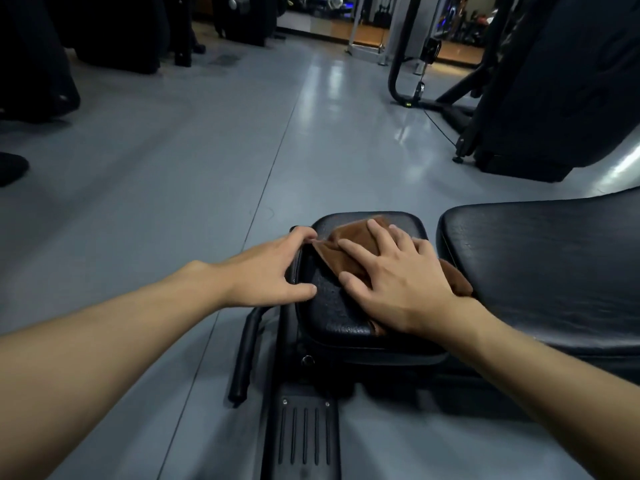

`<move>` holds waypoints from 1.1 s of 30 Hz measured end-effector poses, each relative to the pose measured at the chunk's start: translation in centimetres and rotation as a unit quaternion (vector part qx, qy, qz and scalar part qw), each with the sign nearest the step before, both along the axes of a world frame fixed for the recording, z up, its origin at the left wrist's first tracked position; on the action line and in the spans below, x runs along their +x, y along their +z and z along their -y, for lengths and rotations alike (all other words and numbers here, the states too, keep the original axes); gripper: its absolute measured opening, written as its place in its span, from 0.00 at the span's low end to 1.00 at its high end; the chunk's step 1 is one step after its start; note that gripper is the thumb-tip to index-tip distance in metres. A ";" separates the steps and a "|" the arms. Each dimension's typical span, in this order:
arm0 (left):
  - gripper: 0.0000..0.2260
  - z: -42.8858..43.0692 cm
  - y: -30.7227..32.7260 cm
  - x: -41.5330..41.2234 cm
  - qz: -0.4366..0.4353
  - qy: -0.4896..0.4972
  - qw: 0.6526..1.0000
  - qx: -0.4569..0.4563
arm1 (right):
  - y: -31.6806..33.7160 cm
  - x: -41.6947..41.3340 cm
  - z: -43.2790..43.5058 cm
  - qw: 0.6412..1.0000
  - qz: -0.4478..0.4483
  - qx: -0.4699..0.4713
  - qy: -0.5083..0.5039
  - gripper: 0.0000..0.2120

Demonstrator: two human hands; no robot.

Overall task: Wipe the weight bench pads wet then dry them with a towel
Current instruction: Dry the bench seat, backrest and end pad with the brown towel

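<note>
A small black seat pad [332, 313] of the weight bench sits low in the middle of the head view. A brown cloth [346, 251] lies spread on it. My right hand [398, 282] presses flat on the cloth with straight, spread fingers. My left hand [273, 268] grips the pad's left edge, fingers curled over the rim near the cloth's corner and thumb on top. The long black back pad [554, 271] lies to the right, bare, with a narrow gap between the two pads.
The bench's black frame, foot plate [304, 438] and a padded handle bar [246, 355] lie below the seat. Grey gym floor [207, 150] stretches ahead. Dark machines stand at the right [540, 98] and far left, with a cable station base [415, 95] behind.
</note>
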State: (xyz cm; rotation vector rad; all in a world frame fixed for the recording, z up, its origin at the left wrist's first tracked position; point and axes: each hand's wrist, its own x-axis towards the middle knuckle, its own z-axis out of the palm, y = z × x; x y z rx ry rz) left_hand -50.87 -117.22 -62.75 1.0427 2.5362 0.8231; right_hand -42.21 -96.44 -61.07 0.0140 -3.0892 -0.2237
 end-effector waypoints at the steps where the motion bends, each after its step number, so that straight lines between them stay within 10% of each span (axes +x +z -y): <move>1: 0.30 0.1 -0.1 0.0 0.001 0.007 1.000 0.008 | -0.1 1.5 0.3 1.000 -0.010 0.006 0.017 0.30; 21: 0.33 0.0 -1.3 -0.3 0.074 0.035 0.993 0.090 | -1.3 -8.4 2.3 1.000 -0.002 -0.008 -0.025 0.23; 33: 0.60 1.3 -2.8 1.1 0.048 -0.004 0.999 -0.001 | -1.5 3.1 2.4 0.995 -0.040 0.015 0.090 0.23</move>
